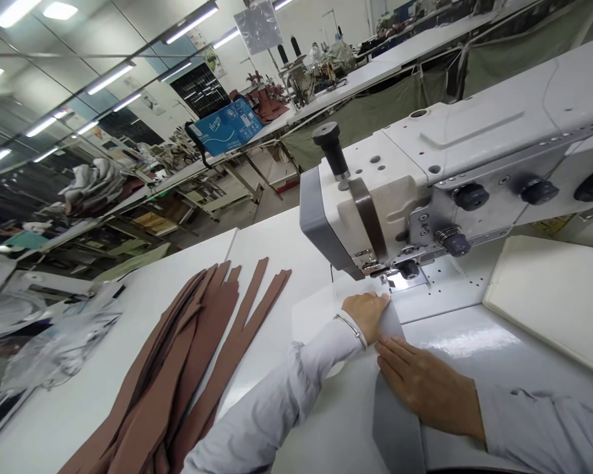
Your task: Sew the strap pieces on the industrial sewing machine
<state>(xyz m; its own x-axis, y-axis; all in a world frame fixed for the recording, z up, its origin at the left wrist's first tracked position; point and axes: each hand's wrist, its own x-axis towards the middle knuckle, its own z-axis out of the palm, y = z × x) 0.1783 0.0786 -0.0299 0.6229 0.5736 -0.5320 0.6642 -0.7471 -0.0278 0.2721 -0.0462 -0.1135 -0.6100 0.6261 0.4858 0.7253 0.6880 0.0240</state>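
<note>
A grey piece of material [395, 421] runs along the machine bed toward the needle area of a white sewing machine [390, 191]. My left hand [367, 313], with a silver bangle at the wrist, is closed on its far end, just in front of the presser foot [386, 278]. The undersides of those fingers are hidden. Close behind it, my right hand [425, 385] lies flat over the material, fingers straight and held together. Light from the machine falls on the metal needle plate [410, 282].
Brown fabric strips [178, 355] lie heaped on the white table to the left. A cream panel [553, 296] sits at the right beneath the machine arm. Farther back are a blue box [227, 126], thread cones [289, 49] and other work tables.
</note>
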